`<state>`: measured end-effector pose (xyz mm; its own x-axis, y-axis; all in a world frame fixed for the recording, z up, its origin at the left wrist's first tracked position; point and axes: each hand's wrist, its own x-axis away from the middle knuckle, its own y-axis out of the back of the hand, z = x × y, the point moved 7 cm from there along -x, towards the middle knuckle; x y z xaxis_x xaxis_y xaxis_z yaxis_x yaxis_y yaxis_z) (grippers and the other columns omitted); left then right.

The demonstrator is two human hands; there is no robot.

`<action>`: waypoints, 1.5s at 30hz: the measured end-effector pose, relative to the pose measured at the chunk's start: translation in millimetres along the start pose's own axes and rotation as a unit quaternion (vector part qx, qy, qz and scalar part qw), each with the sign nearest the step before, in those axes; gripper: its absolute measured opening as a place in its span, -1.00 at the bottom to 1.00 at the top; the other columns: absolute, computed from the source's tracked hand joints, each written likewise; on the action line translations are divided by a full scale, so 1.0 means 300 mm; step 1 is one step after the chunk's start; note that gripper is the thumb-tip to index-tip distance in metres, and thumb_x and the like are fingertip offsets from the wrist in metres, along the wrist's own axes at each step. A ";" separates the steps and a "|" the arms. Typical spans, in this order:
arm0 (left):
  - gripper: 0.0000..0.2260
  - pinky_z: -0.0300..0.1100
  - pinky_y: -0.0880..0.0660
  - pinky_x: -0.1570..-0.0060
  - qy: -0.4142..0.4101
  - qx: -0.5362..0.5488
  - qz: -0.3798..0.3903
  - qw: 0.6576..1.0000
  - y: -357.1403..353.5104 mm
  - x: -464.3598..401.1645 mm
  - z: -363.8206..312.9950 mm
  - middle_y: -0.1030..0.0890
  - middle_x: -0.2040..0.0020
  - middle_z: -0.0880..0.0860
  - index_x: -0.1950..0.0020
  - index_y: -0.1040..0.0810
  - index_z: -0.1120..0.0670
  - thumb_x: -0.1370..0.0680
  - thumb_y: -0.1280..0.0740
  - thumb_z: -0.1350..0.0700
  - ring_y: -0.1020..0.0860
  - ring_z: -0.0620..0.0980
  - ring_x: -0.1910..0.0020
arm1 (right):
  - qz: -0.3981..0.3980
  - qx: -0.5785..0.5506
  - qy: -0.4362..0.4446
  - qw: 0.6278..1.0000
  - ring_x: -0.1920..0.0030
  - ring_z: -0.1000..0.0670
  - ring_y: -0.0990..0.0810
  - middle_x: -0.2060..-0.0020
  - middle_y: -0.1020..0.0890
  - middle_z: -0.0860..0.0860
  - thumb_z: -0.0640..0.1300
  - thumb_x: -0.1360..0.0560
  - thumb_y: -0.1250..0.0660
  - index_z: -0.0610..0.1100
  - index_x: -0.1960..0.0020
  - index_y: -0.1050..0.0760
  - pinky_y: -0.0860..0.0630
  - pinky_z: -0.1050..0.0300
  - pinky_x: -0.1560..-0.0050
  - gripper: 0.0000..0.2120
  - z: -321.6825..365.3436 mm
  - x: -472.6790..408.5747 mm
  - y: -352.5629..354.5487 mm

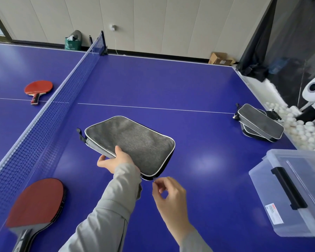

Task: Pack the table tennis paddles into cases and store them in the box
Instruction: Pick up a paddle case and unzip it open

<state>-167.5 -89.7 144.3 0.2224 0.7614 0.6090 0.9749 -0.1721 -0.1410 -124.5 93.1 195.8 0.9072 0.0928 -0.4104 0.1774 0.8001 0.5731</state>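
- Right hand (168, 192) sits closest to the camera, thumb and forefinger pinched together on the little zipper pull (154, 179) at the near corner of the grey case (130, 143); the other fingers are loosely curled.
- Left hand (115, 160) grips the case's near-left edge, thumb on the top fabric, fingers underneath, so that side looks lifted off the table (171, 84).
- Case looks like soft padded fabric, light and floppy-ish, so bracing the edge while tugging the pull seems like the right call.
- Stacked red paddles (36, 202) lie near-left by the net (49, 115), well apart from both hands; another paddle (38, 89) sits beyond the net.
- Clear plastic box (295, 193) sits lid-on at the right; two more cases (260, 122) are stacked further back.
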 end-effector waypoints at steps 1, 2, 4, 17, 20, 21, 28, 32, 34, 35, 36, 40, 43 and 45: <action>-0.60 -0.15 -0.35 0.11 0.000 -0.001 0.001 1.000 -0.001 0.001 0.006 -0.43 0.23 -0.05 -0.26 -0.25 0.04 -0.50 -0.34 0.07 -0.43 -0.11 0.32 | 0.003 -0.004 -0.001 1.000 0.37 0.07 -0.48 0.40 -0.53 0.06 -0.25 -0.41 -0.40 -0.14 0.25 -0.55 -0.47 0.17 0.34 -0.92 0.004 0.001 -0.008; -0.60 -0.14 -0.36 0.12 -0.001 0.000 0.004 1.000 -0.004 0.002 0.013 -0.43 0.23 -0.05 -0.25 -0.25 0.03 -0.50 -0.34 0.06 -0.44 -0.11 0.32 | 0.007 -0.006 0.000 1.000 0.37 0.06 -0.48 0.40 -0.53 0.06 -0.25 -0.41 -0.40 -0.14 0.25 -0.55 -0.48 0.13 0.35 -0.92 0.010 0.001 -0.017; -0.63 -0.12 -0.40 0.12 -0.002 0.000 0.013 1.000 -0.011 0.002 0.022 -0.43 0.22 -0.04 -0.21 -0.24 0.00 -0.50 -0.33 0.05 -0.45 -0.09 0.31 | 0.007 -0.003 0.005 1.000 0.38 0.05 -0.48 0.42 -0.52 0.04 -0.25 -0.42 -0.41 -0.15 0.26 -0.55 -0.48 0.08 0.37 -0.90 0.020 0.001 -0.032; -0.67 -0.09 -0.53 0.15 -0.027 -0.051 0.212 0.975 -0.048 -0.115 -0.016 -0.57 0.17 -0.02 -0.13 -0.35 -0.09 -0.47 -0.43 0.07 -0.57 -0.07 0.27 | -0.079 -0.090 -0.145 0.982 0.32 0.14 -0.54 0.34 -0.61 0.15 -0.08 -0.50 -0.39 0.05 0.24 -0.53 -0.41 0.39 0.28 -0.85 -0.191 -0.095 0.140; -0.70 -0.11 -0.58 0.28 0.011 -0.070 0.319 0.945 -0.053 -0.116 -0.019 -0.65 0.13 0.05 -0.14 -0.44 -0.06 -0.47 -0.44 0.07 -0.64 -0.02 0.27 | -0.070 -0.152 -0.251 0.953 0.11 0.02 -0.61 0.15 -0.65 0.08 -0.08 -0.55 -0.31 0.08 0.07 -0.55 -0.51 0.23 0.09 -0.93 -0.303 -0.175 0.208; -0.71 -0.10 -0.59 0.29 0.029 -0.081 0.353 0.932 -0.054 -0.109 -0.015 -0.67 0.11 0.06 -0.14 -0.47 -0.04 -0.46 -0.44 0.05 -0.65 0.00 0.25 | -0.044 -0.173 -0.270 0.946 0.07 0.01 -0.61 0.08 -0.65 0.04 -0.07 -0.56 -0.28 0.07 0.01 -0.55 -0.52 0.17 0.07 -0.91 -0.320 -0.200 0.211; -0.71 -0.09 -0.61 0.19 0.121 -0.140 0.493 0.850 -0.055 -0.057 0.090 -0.66 -0.10 0.07 -0.14 -0.58 -0.07 -0.43 -0.38 -0.03 -0.65 0.05 -0.01 | 0.149 -0.330 -0.275 0.891 0.09 0.14 -0.64 0.09 -0.69 0.09 0.05 -0.57 -0.19 -0.02 -0.06 -0.62 -0.53 0.29 0.17 -0.73 -0.235 -0.246 0.109; -0.71 -0.04 -0.59 0.10 0.147 -0.164 0.504 0.835 -0.051 -0.049 0.157 -0.65 -0.13 0.09 -0.12 -0.61 -0.07 -0.41 -0.41 -0.05 -0.64 0.08 -0.05 | 0.207 -0.356 -0.282 0.867 -0.05 0.08 -0.63 -0.02 -0.68 0.05 0.11 -0.52 -0.24 0.01 -0.11 -0.58 -0.50 0.21 -0.01 -0.72 -0.180 -0.194 0.055; -0.65 -0.01 -0.56 0.03 0.133 -0.187 0.496 0.837 -0.055 -0.047 0.173 -0.65 -0.12 0.12 -0.14 -0.60 -0.03 -0.38 -0.44 -0.05 -0.64 0.09 -0.03 | 0.178 -0.347 -0.276 0.878 -0.10 0.09 -0.63 -0.04 -0.68 0.06 0.07 -0.54 -0.26 0.07 -0.08 -0.59 -0.51 0.25 -0.04 -0.80 -0.174 -0.188 0.059; -0.61 0.01 -0.54 -0.02 0.116 -0.208 0.485 0.841 -0.060 -0.048 0.179 -0.65 -0.11 0.14 -0.18 -0.57 0.01 -0.38 -0.45 -0.03 -0.64 0.09 -0.02 | 0.164 -0.333 -0.265 0.890 -0.06 0.12 -0.64 -0.01 -0.69 0.08 0.02 -0.57 -0.26 0.08 -0.06 -0.59 -0.50 0.32 0.00 -0.84 -0.169 -0.188 0.062; -0.57 0.03 -0.52 -0.09 0.092 -0.235 0.469 0.846 -0.066 -0.049 0.183 -0.63 -0.14 0.14 -0.26 -0.51 0.03 -0.41 -0.45 0.03 -0.62 0.09 -0.05 | 0.150 -0.312 -0.253 0.903 -0.02 0.14 -0.64 0.02 -0.70 0.09 -0.05 -0.58 -0.25 0.06 -0.03 -0.60 -0.49 0.37 0.05 -0.85 -0.163 -0.188 0.063; -0.45 0.02 -0.44 -0.23 -0.023 -0.336 0.455 0.825 -0.106 0.040 0.151 -0.40 -0.30 -0.08 -0.40 -0.29 -0.09 -0.47 -0.43 0.08 -0.47 -0.04 -0.21 | 0.098 -0.174 -0.208 0.957 0.12 0.16 -0.64 0.16 -0.68 0.16 -0.18 -0.57 -0.27 0.09 0.04 -0.53 -0.52 0.31 0.13 -0.83 -0.146 -0.181 0.046; -0.58 0.00 -0.49 -0.15 0.001 -0.329 0.515 0.791 -0.132 0.166 0.152 -0.44 -0.31 -0.16 -0.39 -0.32 -0.19 -0.54 -0.30 -0.07 -0.46 -0.17 -0.21 | 0.106 -0.080 -0.181 0.974 0.06 0.17 -0.61 0.14 -0.64 0.23 -0.11 -0.56 -0.26 0.20 -0.04 -0.47 -0.55 0.23 0.08 -0.80 -0.140 -0.152 -0.002; -0.62 0.06 -0.51 -0.17 0.024 -0.316 0.525 0.790 -0.128 0.207 0.161 -0.57 -0.19 -0.15 -0.39 -0.35 -0.18 -0.57 -0.25 -0.08 -0.56 -0.13 -0.11 | 0.113 -0.047 -0.179 0.976 0.02 0.19 -0.58 0.08 -0.61 0.26 -0.04 -0.57 -0.24 0.17 -0.15 -0.47 -0.55 0.21 0.06 -0.80 -0.146 -0.128 -0.031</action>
<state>-191.4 -5.7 149.8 0.8946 -0.0312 0.4458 0.0554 -0.9821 -0.1800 -177.8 108.0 175.2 0.9973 0.0730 0.0023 -0.0624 0.8354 0.5461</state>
